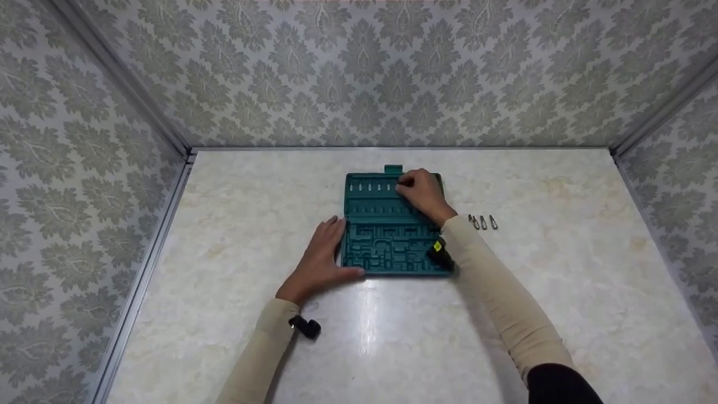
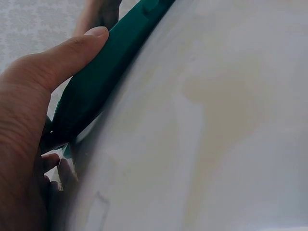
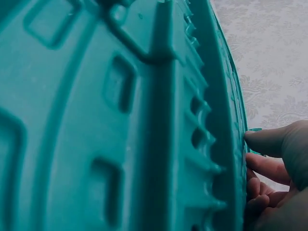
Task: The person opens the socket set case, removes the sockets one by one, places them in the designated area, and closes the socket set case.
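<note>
A green plastic case (image 1: 392,220) lies unfolded flat on the table, with moulded recesses in both halves. Several small screwdriver bits (image 1: 369,187) stand in a row in its far half. At the right end of that row my right hand (image 1: 423,191) has thumb and fingertips together on a bit, which they mostly hide. In the right wrist view the thumb and curled fingers (image 3: 269,166) are at the case's far part. My left hand (image 1: 322,252) steadies the case's near left corner, its thumb (image 2: 79,50) on the front edge and its fingers extended along the left side.
Several loose metal bits (image 1: 483,222) lie on the pale marbled table (image 1: 252,196) right of the case, beside the right forearm. A green latch tab (image 1: 393,169) sticks out at the case's far edge. Patterned walls (image 1: 364,73) stand at the back and sides.
</note>
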`<act>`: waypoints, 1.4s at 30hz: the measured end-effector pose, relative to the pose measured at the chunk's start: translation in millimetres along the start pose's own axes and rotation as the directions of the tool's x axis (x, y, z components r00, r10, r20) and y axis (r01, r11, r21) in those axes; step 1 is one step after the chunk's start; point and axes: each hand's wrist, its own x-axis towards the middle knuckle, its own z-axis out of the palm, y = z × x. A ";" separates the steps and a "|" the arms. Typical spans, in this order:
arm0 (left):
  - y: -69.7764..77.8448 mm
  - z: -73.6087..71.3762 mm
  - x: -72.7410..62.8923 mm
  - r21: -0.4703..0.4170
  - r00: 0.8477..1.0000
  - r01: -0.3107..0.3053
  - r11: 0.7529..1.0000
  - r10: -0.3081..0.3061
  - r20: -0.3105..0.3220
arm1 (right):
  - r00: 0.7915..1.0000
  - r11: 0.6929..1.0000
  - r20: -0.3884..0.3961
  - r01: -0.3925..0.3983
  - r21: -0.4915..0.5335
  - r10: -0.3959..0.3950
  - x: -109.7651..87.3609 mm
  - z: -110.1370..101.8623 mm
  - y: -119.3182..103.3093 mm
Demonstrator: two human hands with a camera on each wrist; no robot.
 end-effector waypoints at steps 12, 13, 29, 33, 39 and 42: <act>-0.9 -6.6 2.5 0.019 1.000 -0.021 1.000 0.021 0.005 | 0.998 0.999 -0.050 -0.030 -0.031 0.029 2.4 12.0 -4.8; -0.9 -7.0 2.7 0.025 1.000 -0.025 0.999 0.025 0.003 | 0.997 0.998 -0.058 -0.053 -0.022 0.052 1.6 12.1 -5.4; 3.0 -2.9 3.1 0.010 1.000 -0.024 1.000 0.024 0.001 | 0.981 0.985 -0.136 -0.124 0.118 0.140 -2.5 13.6 2.8; 3.1 -0.5 3.1 0.012 1.000 -0.025 1.000 0.025 -0.001 | 0.981 0.990 -0.145 -0.117 0.084 0.128 -5.5 12.9 4.3; 2.4 -0.5 1.3 0.011 1.000 -0.009 1.000 0.009 0.006 | 0.977 0.988 -0.186 -0.084 0.127 0.107 -6.8 16.7 5.2; 1.6 -0.9 3.5 0.022 0.999 -0.042 0.999 0.042 0.003 | 0.971 0.973 -0.211 -0.065 0.223 0.114 -6.8 13.2 6.1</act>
